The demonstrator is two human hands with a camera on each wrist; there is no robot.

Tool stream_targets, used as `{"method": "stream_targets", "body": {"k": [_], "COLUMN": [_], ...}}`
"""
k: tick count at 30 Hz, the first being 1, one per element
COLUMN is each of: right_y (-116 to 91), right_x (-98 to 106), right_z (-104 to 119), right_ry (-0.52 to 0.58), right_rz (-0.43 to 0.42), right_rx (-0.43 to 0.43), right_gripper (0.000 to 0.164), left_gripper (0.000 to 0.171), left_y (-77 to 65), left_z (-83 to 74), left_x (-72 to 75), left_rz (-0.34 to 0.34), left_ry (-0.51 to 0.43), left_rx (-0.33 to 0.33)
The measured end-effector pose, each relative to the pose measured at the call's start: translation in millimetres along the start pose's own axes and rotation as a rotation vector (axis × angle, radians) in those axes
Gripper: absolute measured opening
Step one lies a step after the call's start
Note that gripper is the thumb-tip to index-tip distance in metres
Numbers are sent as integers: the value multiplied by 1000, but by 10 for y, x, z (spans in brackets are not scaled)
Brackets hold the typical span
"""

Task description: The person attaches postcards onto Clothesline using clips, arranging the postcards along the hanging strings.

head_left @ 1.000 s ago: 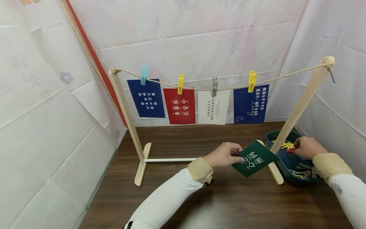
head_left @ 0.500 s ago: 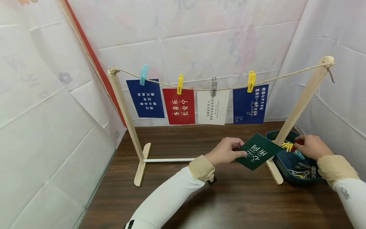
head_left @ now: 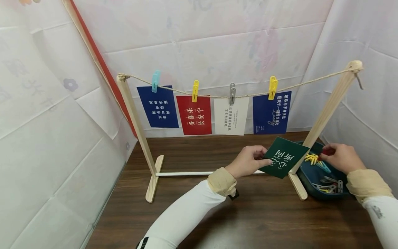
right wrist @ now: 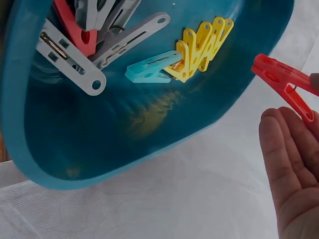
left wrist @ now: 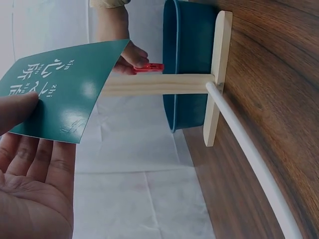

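My left hand (head_left: 248, 160) pinches a dark green card (head_left: 284, 155) with white characters, the thumb over its face and the fingers behind. The card is tilted, in front of the foot of the right wooden post. At the right, my right hand (head_left: 342, 157) is over the teal basin (right wrist: 15, 119). Between its thumb and fingers it pinches a red clothespin (right wrist: 284, 74), seen clear of the other pins in the right wrist view. Inside the basin lie yellow clothespins (right wrist: 204, 47), a light blue clothespin (right wrist: 149, 67) and several grey ones (right wrist: 75, 62).
A rope (head_left: 311, 83) spans the wooden stand (head_left: 326, 110). Clothespins hold a blue card (head_left: 159, 112), a red card (head_left: 194, 122), a white card (head_left: 220, 117) and another blue card (head_left: 264, 117) on it. A white rod (head_left: 186, 174) joins the stand's feet.
My left hand has moved up and to the right with the green card. My right hand, pinching the red clothespin, has risen slightly from the basin. A light blue clothespin now shows there.
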State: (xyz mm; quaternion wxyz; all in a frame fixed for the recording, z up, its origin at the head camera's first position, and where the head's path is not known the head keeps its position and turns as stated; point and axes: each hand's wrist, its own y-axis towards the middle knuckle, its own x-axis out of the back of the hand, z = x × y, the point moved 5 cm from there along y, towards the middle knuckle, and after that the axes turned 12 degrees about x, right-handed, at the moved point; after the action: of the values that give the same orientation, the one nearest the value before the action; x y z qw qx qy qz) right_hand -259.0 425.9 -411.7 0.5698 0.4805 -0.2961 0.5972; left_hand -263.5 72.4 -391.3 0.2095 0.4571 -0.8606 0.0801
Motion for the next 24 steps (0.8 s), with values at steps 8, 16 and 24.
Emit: {"method": "stream_targets", "body": {"k": [8,16,24], "right_y": [-39,-89,-138], "right_x": [72,107,230], "right_z": [138,290,439], "right_ry": [-2,18,27], "right_rz": [-113,-169,-262], "right_rx": [37,59,83], "right_gripper": [35,32,31], "left_gripper": [12,11,11], "left_y": [37,44,70], "left_z": [-76,-172,-287], "left_x": [-12,8,14], "left_rz": [-37,-57,-73], "left_ry": [-35,-44,-44], "left_rx": [-50,-84,-102]}}
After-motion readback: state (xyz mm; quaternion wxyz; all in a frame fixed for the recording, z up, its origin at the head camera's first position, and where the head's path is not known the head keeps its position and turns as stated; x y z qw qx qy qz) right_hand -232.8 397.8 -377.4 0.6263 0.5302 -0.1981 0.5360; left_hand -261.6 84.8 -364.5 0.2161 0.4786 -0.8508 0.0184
